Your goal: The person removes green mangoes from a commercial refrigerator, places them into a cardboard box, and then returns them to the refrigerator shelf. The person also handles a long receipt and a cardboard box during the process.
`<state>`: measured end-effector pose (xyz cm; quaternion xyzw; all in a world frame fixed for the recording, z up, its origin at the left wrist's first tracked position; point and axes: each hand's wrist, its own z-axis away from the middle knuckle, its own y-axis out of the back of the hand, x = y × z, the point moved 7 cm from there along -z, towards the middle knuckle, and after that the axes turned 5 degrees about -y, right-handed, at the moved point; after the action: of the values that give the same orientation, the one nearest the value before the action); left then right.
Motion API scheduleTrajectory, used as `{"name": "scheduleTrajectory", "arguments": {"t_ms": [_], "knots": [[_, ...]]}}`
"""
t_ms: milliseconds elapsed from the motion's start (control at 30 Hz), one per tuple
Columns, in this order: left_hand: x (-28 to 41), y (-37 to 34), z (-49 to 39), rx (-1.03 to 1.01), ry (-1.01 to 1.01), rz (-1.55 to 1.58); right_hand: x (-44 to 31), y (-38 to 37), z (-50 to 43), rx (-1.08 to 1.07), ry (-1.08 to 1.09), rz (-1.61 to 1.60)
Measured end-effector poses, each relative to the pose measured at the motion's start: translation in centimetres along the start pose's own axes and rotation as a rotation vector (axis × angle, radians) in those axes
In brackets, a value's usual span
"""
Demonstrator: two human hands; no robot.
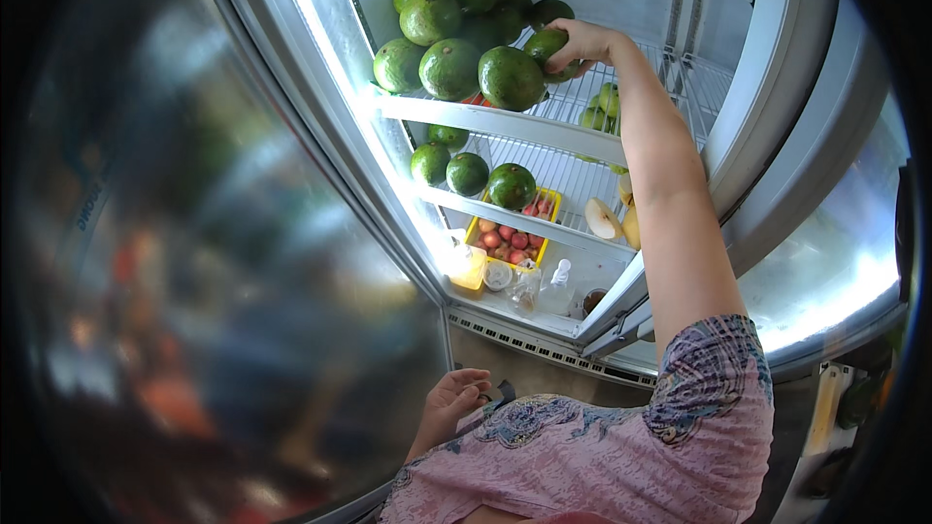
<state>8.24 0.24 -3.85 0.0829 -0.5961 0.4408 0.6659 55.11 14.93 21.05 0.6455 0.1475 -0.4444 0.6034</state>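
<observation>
My right hand [588,42] reaches into an open upright refrigerator, its fingers closed around a green avocado [542,46] at the right end of a heap on the upper wire shelf [561,105]. Large avocados [450,69] lie piled left of that hand, several deep. Low in front of my body, my left hand [459,397] has its fingers half curled. Against its fingertips shows a small dark strap-like piece [504,391]; whether the hand grips it cannot be told. My right forearm hides part of the shelves on the right.
A lower shelf carries more avocados [467,173] and a cut pale fruit [603,218]. Beneath stand a yellow crate [555,207] of red fruit, a yellow container [467,269] and a clear pump bottle [558,295]. Smaller green fruits [595,116] show behind my forearm. The glass door [240,291] hangs open at left.
</observation>
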Motion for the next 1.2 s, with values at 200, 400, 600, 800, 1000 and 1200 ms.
{"name": "scheduleTrajectory", "arguments": {"t_ms": [200, 400, 600, 800, 1000, 1200], "knots": [[0.3, -0.3, 0.2, 0.007, 0.007, -0.041, -0.7, -0.3, -1.7, 0.092, 0.095, -0.03], [0.4, -0.3, 0.2, -0.007, 0.0, -0.054, 0.2, -1.2, -2.8, 0.038, 0.108, -0.146], [0.3, -0.4, 0.2, -0.004, 0.005, -0.045, -0.8, -1.8, -2.3, 0.065, 0.09, 0.037], [0.4, 0.6, 0.0, 0.026, -0.007, -0.09, 1.1, 2.1, -4.9, 0.064, -0.022, 0.033], [0.5, 1.5, -0.3, 0.08, -0.006, -0.122, 1.4, 6.9, -7.7, 0.5, -0.173, 0.127], [0.1, 2.9, -0.7, 0.148, 0.05, -0.074, 2.7, 6.8, -11.8, 0.942, -0.003, 0.613]]}}
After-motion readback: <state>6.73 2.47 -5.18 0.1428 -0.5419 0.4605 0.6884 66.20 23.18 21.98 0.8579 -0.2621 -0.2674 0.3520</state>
